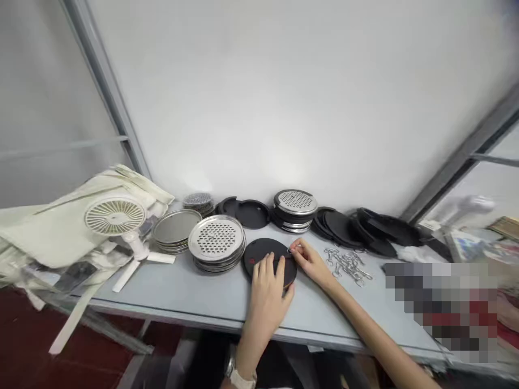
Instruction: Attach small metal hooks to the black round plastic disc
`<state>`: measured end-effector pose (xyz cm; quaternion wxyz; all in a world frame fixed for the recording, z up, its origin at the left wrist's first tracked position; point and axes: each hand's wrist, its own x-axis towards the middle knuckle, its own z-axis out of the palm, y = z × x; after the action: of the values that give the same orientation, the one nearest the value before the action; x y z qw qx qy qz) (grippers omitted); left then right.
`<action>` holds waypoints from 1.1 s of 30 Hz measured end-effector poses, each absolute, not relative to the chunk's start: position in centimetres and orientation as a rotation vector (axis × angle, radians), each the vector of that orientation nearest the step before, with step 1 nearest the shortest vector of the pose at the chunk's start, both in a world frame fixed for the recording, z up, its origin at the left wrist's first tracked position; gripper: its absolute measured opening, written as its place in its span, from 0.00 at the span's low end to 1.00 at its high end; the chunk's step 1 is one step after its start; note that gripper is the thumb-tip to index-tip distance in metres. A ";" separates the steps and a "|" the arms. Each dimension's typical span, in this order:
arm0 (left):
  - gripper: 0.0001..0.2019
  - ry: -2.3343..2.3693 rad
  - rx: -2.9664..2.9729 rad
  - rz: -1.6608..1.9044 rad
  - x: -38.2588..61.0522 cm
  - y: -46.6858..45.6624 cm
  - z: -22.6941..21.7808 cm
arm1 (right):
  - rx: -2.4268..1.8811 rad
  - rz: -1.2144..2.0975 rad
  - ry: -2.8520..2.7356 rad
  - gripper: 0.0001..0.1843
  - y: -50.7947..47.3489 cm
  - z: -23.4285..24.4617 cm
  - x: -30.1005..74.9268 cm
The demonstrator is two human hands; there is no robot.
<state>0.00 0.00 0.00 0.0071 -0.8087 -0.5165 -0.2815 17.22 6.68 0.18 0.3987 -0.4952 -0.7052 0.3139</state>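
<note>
A black round disc [259, 249] with a small red mark lies on the table in front of me. Spread flat across its top is my left hand [267, 286], the thumb by the near right edge. At the disc's right rim, my right hand [306, 256] pinches a small metal ring [289, 250]; its fingertips partly cover it. To the right of that hand lies a loose pile of metal clasps with rings [346, 263]. Just left of the disc stands a stack of round metal grater plates [217, 237], the top one perforated.
Plain metal discs [177, 227] are stacked farther left, near a white fan [115, 217]. A stack topped by a grater plate [295, 201] stands behind the disc. Black round covers [344, 227] lie along the wall. Another person's hand [508, 310] is at the far right.
</note>
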 end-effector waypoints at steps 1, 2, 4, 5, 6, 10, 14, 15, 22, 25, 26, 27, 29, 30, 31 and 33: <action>0.26 -1.609 -2.526 -0.883 0.0 0.0 0.0 | -1.254 0.788 -1.782 0.13 6.7 0.2 17.2; 0.26 -1.604 -2.524 -0.885 0.0 0.0 0.0 | -1.256 0.783 -1.780 0.13 6.7 0.2 17.3; 0.26 -1.596 -2.522 -0.889 0.0 -0.1 0.1 | -1.259 0.784 -1.775 0.12 6.6 0.2 17.3; 0.26 -1.594 -2.521 -0.891 0.0 -0.1 0.2 | -1.262 0.788 -1.774 0.12 6.5 0.2 17.4; 0.26 -1.593 -2.522 -0.892 0.0 -0.1 0.2 | -1.265 0.796 -1.773 0.12 6.4 0.2 17.4; 0.26 -1.595 -2.536 -0.893 -0.1 -0.2 0.5 | -1.259 0.846 -1.777 0.12 6.0 0.2 17.5; 0.26 -1.597 -2.543 -0.900 -0.1 -0.2 0.5 | -1.255 0.871 -1.776 0.10 6.2 0.1 17.5; 0.26 -1.595 -2.541 -0.902 -0.1 -0.2 0.5 | -1.256 0.873 -1.778 0.09 6.2 0.1 17.6; 0.26 -1.603 -2.547 -0.904 -0.2 -0.3 0.5 | -1.277 0.829 -1.813 0.07 5.9 0.4 17.6; 0.26 -1.600 -2.551 -0.898 -0.2 -0.3 0.6 | -1.282 0.808 -1.835 0.09 5.8 0.6 17.6; 0.26 -1.596 -2.548 -0.898 -0.2 -0.3 0.6 | -1.282 0.806 -1.841 0.09 5.8 0.6 17.5; 0.26 -1.594 -2.545 -0.900 -0.2 -0.3 0.6 | -1.281 0.805 -1.845 0.09 5.8 0.6 17.6; 0.26 -1.592 -2.540 -0.903 -0.1 -0.3 0.6 | -1.275 0.809 -1.855 0.10 5.8 0.6 17.7; 0.26 -1.592 -2.537 -0.906 -0.1 -0.3 0.6 | -1.269 0.813 -1.860 0.10 5.9 0.5 17.7; 0.26 -1.593 -2.535 -0.908 -0.1 -0.2 0.6 | -1.263 0.816 -1.865 0.10 5.9 0.5 17.8; 0.26 -1.591 -2.534 -0.910 -0.1 -0.2 0.5 | -1.249 0.822 -1.871 0.10 6.0 0.4 17.9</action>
<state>-0.11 -0.24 0.54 0.0072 -0.8102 -0.5089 -0.2909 17.95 6.01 0.44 0.3646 -0.4857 -0.7274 0.3194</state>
